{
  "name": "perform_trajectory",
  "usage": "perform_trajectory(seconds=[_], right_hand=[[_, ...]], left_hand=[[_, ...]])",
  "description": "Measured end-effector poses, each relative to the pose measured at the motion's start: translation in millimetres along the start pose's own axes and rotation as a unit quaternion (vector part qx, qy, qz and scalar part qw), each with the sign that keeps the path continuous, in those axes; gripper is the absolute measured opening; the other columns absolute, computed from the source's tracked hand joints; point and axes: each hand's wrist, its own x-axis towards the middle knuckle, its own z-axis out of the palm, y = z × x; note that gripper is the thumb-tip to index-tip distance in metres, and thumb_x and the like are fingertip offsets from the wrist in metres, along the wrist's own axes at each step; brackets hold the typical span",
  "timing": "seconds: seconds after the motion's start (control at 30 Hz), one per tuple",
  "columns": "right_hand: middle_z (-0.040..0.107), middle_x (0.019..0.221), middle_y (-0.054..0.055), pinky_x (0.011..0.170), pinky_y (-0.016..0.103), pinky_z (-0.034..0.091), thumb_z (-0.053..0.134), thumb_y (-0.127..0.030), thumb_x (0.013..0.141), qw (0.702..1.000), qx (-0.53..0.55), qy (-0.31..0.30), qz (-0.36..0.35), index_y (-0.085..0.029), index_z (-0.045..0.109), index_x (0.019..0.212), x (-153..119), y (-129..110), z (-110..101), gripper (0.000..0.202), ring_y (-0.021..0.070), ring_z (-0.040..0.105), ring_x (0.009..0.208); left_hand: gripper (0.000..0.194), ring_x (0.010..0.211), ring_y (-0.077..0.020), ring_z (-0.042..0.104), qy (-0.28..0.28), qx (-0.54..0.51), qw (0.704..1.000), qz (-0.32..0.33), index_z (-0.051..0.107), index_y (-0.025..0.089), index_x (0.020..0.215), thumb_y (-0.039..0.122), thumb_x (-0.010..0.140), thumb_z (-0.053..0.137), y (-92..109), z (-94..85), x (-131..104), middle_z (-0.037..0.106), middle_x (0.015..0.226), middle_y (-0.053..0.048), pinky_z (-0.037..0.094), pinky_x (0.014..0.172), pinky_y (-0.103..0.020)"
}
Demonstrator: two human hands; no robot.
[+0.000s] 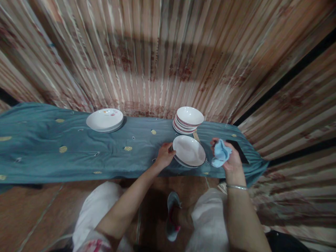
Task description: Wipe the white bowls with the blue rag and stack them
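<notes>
My left hand (166, 155) pinches the left rim of a white dark-edged plate (190, 151), the top one of a small stack near the table's front edge. To the right of that plate, my right hand (232, 157) holds a crumpled light-blue cloth (221, 153) above the table. Just behind the plate stands a stack of white bowls with red trim (189, 117). Farther left lies a stack of white plates (105, 119), the top one with a floral pattern.
A teal patterned cloth covers the long table (141, 157). A dark flat object (239, 151) lies at its right end, partly behind my right hand. Behind hangs a striped curtain (147, 59), with dark poles at the right. My legs and a slipper show below.
</notes>
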Motion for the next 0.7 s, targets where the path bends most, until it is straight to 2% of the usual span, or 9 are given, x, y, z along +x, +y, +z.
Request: perform_trajectory(seconds=[0.13, 0.23, 0.33, 0.43, 0.53, 0.63, 0.7], right_hand=[[0.070, 0.069, 0.002, 0.055, 0.025, 0.054, 0.064, -0.039, 0.069, 1.000, -0.004, -0.011, 0.003, -0.022, 0.069, 0.077, 1, 5, 9, 0.020, 0.0156, 0.066, 0.061], [0.070, 0.069, 0.001, 0.057, 0.022, 0.053, 0.066, -0.036, 0.066, 1.000, 0.006, -0.023, 0.016, -0.021, 0.070, 0.076, 2, 8, 23, 0.018, 0.0135, 0.065, 0.062], [0.070, 0.069, 0.001, 0.057, 0.020, 0.052, 0.067, -0.035, 0.065, 0.997, -0.003, -0.061, 0.038, -0.020, 0.071, 0.077, 0, 13, 42, 0.019, 0.0121, 0.064, 0.062], [0.070, 0.071, 0.000, 0.063, 0.022, 0.053, 0.070, -0.036, 0.065, 0.994, -0.024, -0.097, 0.055, -0.021, 0.070, 0.079, -4, 21, 68, 0.020, 0.0130, 0.066, 0.065], [0.071, 0.069, 0.000, 0.066, 0.025, 0.053, 0.073, -0.036, 0.063, 0.987, -0.033, -0.130, 0.089, -0.021, 0.070, 0.077, -9, 32, 100, 0.021, 0.0151, 0.067, 0.066], [0.072, 0.070, 0.003, 0.063, 0.025, 0.052, 0.072, -0.039, 0.065, 0.973, -0.039, -0.180, 0.137, -0.018, 0.070, 0.072, -15, 45, 134, 0.022, 0.0169, 0.068, 0.068], [0.073, 0.073, 0.003, 0.064, 0.024, 0.051, 0.074, -0.036, 0.063, 0.965, -0.034, -0.209, 0.157, -0.017, 0.071, 0.073, -18, 55, 156, 0.022, 0.0163, 0.067, 0.068]], left_hand=[[0.036, 0.083, -0.0208, 0.063, -0.012, 0.051, 0.999, 0.014, 0.072, 0.019, 0.106, 0.016, 0.071, 0.064, -3, 4.0, -3, 0.065, 0.114, -0.009, 0.050, 0.091, -0.038], [0.043, 0.083, -0.0211, 0.062, -0.020, 0.057, 0.998, 0.001, 0.068, 0.017, 0.115, 0.015, 0.073, 0.063, -3, 9.5, -7, 0.063, 0.121, -0.013, 0.047, 0.094, -0.039], [0.056, 0.087, -0.0233, 0.063, 0.000, 0.042, 0.999, -0.033, 0.057, 0.011, 0.130, 0.022, 0.076, 0.065, -4, 9.4, -13, 0.058, 0.130, -0.020, 0.046, 0.097, -0.041], [0.064, 0.088, -0.0223, 0.063, 0.013, -0.007, 0.998, -0.057, 0.051, 0.012, 0.136, 0.029, 0.077, 0.066, -8, -1.0, -21, 0.053, 0.137, -0.020, 0.046, 0.097, -0.041], [0.060, 0.088, -0.0211, 0.063, 0.023, -0.056, 0.996, -0.064, 0.053, 0.012, 0.134, 0.026, 0.076, 0.066, -16, -17.9, -27, 0.055, 0.135, -0.019, 0.048, 0.093, -0.039], [0.054, 0.093, -0.0215, 0.063, 0.074, -0.143, 0.984, -0.080, 0.058, 0.016, 0.127, 0.022, 0.075, 0.067, -28, -35.5, -27, 0.058, 0.131, -0.015, 0.051, 0.086, -0.037], [0.051, 0.093, -0.0219, 0.064, 0.106, -0.227, 0.964, -0.089, 0.061, 0.018, 0.121, 0.023, 0.072, 0.071, -35, -47.7, -26, 0.063, 0.124, -0.014, 0.052, 0.083, -0.035]])
